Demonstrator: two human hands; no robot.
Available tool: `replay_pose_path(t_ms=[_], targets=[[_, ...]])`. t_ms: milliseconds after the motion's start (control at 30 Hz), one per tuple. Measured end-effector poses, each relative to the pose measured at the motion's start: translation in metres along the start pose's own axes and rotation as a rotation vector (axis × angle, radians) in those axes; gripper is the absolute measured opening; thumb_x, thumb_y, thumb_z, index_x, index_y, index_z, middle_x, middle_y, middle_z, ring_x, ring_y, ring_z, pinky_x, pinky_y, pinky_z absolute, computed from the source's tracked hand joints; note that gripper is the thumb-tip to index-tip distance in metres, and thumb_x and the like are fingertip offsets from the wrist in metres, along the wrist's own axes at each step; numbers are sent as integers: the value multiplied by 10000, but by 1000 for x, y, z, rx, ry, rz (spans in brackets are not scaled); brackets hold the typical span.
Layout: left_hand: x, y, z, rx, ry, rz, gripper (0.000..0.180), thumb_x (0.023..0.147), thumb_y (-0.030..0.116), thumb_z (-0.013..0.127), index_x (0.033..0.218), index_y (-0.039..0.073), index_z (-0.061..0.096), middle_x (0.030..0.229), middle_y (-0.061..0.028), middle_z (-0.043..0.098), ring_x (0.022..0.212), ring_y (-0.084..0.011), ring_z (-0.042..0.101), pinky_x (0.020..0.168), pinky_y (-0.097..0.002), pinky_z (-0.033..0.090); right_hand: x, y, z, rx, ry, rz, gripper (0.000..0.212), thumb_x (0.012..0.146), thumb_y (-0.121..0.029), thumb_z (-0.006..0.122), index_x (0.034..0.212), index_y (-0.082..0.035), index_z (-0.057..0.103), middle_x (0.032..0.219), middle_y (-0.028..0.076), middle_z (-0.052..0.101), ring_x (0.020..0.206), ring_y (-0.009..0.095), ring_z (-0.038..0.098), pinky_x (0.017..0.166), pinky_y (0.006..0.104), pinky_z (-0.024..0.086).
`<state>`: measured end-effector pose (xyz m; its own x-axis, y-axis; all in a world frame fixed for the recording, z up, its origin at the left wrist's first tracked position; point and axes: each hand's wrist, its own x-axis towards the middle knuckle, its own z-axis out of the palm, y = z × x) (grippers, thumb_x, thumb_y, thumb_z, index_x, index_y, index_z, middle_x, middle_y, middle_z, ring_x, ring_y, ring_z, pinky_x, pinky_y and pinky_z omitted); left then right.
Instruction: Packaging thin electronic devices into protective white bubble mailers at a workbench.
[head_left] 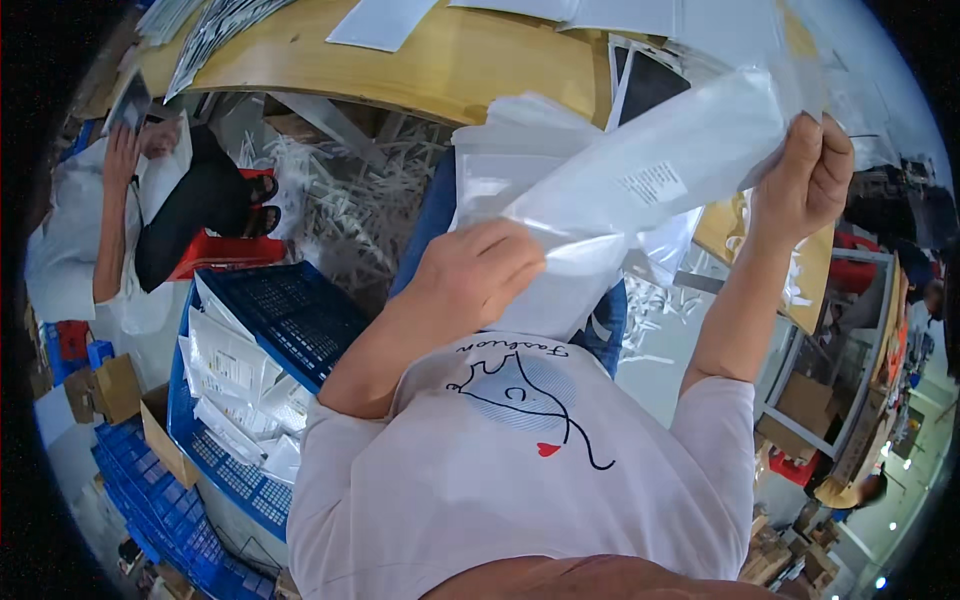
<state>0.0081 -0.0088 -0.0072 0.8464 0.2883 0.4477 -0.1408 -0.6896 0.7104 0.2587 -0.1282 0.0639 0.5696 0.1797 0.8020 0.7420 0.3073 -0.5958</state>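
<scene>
A long translucent plastic bag (700, 140) with a small printed patch is stretched between my two hands, slanting up to the right. My left hand (480, 270) is closed on its lower left end, fingers curled inward. At the upper right end, my right hand (810, 180) pinches the bag between thumb and fingers. Beneath it, more clear plastic bags (500, 170) lie in a loose pile over my lap. Beyond the stretched bag, a dark flat piece in a clear sleeve (645, 88) rests on the table; part of it is hidden.
The wooden table (470, 60) curves in front, with white sheets (380, 22) on it. A blue crate (230, 490) of white packets (235, 370) stands at my left. Shredded strips (345, 215) litter the floor. A seated co-worker (110, 210) handles a flat piece at far left.
</scene>
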Motion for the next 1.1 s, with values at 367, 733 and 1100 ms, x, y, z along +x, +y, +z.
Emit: replay_pose_path(t_ms=[367, 733, 1100], targets=[[-18, -4, -20, -575, 55, -359, 143, 853, 116, 615, 887, -21, 641, 899, -96, 644, 751, -135, 569, 663, -208, 449, -15, -34, -5, -103, -5, 84, 98, 876, -48, 589, 954, 11, 589, 767, 23, 602, 603, 45, 443, 597, 158, 390], [-29, -12, 6, -799, 177, -610, 332, 974, 240, 434, 1014, -26, 628, 888, -75, 673, 733, -138, 583, 662, -228, 467, -40, -69, -6, -286, -595, 24, 109, 809, -6, 622, 912, -19, 588, 803, 79, 631, 560, 138, 477, 539, 234, 405], [-35, -27, 14, -732, 238, -790, 414, 988, 295, 376, 1021, -35, 624, 900, -99, 680, 720, -95, 590, 639, -204, 464, -91, -73, 0, -381, -610, -146, 310, 737, -165, 717, 1005, -34, 630, 1002, 109, 599, 863, 243, 554, 755, 342, 463]])
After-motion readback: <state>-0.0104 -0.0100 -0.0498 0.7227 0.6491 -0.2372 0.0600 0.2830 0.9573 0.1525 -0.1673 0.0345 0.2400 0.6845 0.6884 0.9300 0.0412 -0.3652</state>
